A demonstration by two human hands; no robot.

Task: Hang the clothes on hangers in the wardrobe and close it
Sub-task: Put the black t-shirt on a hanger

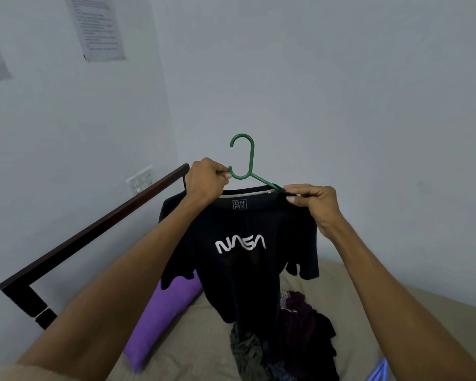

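Mid-hangering: left hand (204, 180) grips green hanger (248, 163), right hand (312, 200) pinches black T-shirt (248, 259) shoulder onto it. Next, probably: seat the collar, carry it to the wardrobe.

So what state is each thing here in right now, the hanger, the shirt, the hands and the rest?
Green hanger: held up, hook free, right arm going into the shirt's collar.
Black NASA T-shirt: held up at the collar, hanging over the bed.
Left hand: grips the hanger's left end and the collar.
Right hand: pinches the collar over the hanger's right arm.
Clothes pile: crumpled on the bed.
Purple pillow: lying on the bed.
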